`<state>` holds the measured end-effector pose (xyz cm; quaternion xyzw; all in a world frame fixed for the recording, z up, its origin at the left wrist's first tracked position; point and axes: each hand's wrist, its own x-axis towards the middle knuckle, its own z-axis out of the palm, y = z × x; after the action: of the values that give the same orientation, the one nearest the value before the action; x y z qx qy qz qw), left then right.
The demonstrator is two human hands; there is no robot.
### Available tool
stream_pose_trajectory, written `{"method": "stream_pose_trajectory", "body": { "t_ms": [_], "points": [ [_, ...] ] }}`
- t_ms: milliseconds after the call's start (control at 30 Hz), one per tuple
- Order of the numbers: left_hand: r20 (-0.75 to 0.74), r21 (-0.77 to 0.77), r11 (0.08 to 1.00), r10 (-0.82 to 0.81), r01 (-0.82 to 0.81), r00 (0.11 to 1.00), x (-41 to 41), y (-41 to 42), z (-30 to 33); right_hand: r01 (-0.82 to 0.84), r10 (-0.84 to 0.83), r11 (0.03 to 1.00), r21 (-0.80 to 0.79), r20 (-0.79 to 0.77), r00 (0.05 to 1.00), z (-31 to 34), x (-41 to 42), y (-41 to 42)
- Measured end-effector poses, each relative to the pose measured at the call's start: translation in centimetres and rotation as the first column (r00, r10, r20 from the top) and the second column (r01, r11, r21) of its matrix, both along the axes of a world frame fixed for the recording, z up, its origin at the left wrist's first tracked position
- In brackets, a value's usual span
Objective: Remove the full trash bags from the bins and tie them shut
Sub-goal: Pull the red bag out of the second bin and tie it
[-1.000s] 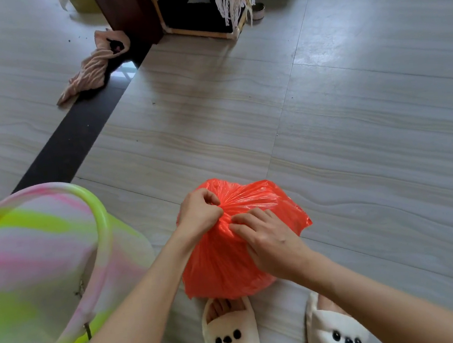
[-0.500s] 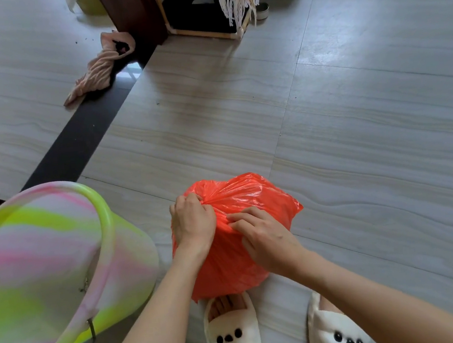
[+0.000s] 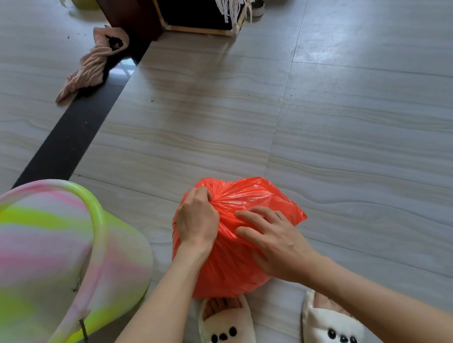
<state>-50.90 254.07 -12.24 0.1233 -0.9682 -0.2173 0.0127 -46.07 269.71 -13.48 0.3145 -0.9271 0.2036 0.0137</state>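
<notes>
A full orange-red trash bag (image 3: pixel 247 197) sits on the tiled floor just ahead of my feet. My left hand (image 3: pixel 195 219) is clenched on the gathered plastic at the bag's top left. My right hand (image 3: pixel 274 236) lies flat on the bag's right side, fingers spread and pressing on the plastic. A loose flap of the bag sticks out to the right past my fingers. The bin (image 3: pixel 95 210), a lime-green and pink striped plastic bucket, stands at the lower left, apart from the bag.
My feet in white slippers (image 3: pixel 225 333) stand right behind the bag. A crumpled pink cloth (image 3: pixel 88 68) lies at the far left by a dark wooden post (image 3: pixel 130 11). A low wooden frame (image 3: pixel 199 31) with hanging lace stands at the back.
My left hand has shifted its grip on the gathered bag top, bunching it more. My right hand has spread flatter over the bag's side. The view has tilted slightly.
</notes>
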Motion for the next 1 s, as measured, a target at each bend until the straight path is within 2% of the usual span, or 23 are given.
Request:
{"method": "stream_pose_trajectory", "body": {
  "t_ms": [67, 133, 200, 367, 433, 533, 667, 767, 867, 933, 1000],
  "points": [
    [-0.007, 0.052, 0.998, 0.042, -0.042, 0.999, 0.1, -0.1, 0.0, 0.015, -0.014, 1.000, -0.016, 0.008, 1.000, -0.1, 0.1, -0.1],
    [-0.012, 0.168, 0.973, 0.163, -0.159, 0.987, 0.4, -0.3, 0.2, 0.033, -0.032, 0.998, -0.047, 0.028, 0.999, -0.2, 0.1, -0.2],
    [0.017, 0.301, 0.918, 0.263, -0.256, 0.965, 0.8, -0.7, 0.3, 0.063, -0.059, 0.994, -0.085, 0.058, 0.997, -0.4, 0.1, -0.2],
    [0.138, 0.596, 0.743, 0.278, -0.304, 0.951, 1.4, -1.4, 1.2, 0.146, -0.122, 0.975, -0.167, 0.149, 0.981, -0.8, -0.2, 0.1],
    [0.102, 0.538, 0.791, 0.284, -0.293, 0.953, 1.4, -1.5, 1.4, 0.149, -0.119, 0.972, -0.182, 0.162, 0.979, -0.7, -0.3, 0.0],
    [-0.033, 0.431, 0.871, 0.277, -0.237, 0.960, 1.6, -1.2, 1.4, 0.146, -0.108, 0.967, -0.209, 0.183, 0.977, -0.6, -0.4, -0.1],
    [-0.138, 0.373, 0.915, 0.219, -0.154, 0.966, 2.1, -0.9, 1.0, 0.158, -0.108, 0.958, -0.239, 0.209, 0.972, -0.6, -0.6, -0.2],
    [-0.058, 0.370, 0.923, 0.137, -0.107, 0.989, 1.9, -1.3, 0.8, 0.169, -0.113, 0.952, -0.254, 0.219, 0.969, -0.8, -0.5, 0.0],
    [0.036, 0.295, 0.955, 0.024, -0.033, 0.999, 1.4, -1.9, 0.9, 0.163, -0.108, 0.954, -0.250, 0.221, 0.969, -0.9, -0.7, 0.2],
    [0.074, 0.371, 0.929, -0.010, -0.018, 0.997, 1.3, -2.4, 1.1, 0.151, -0.099, 0.958, -0.242, 0.217, 0.971, -0.9, -0.9, 0.3],
    [0.107, 0.538, 0.843, -0.054, -0.012, 0.993, 1.4, -2.7, 1.4, 0.148, -0.098, 0.960, -0.239, 0.211, 0.973, -1.0, -1.0, 0.4]
  ]
}}
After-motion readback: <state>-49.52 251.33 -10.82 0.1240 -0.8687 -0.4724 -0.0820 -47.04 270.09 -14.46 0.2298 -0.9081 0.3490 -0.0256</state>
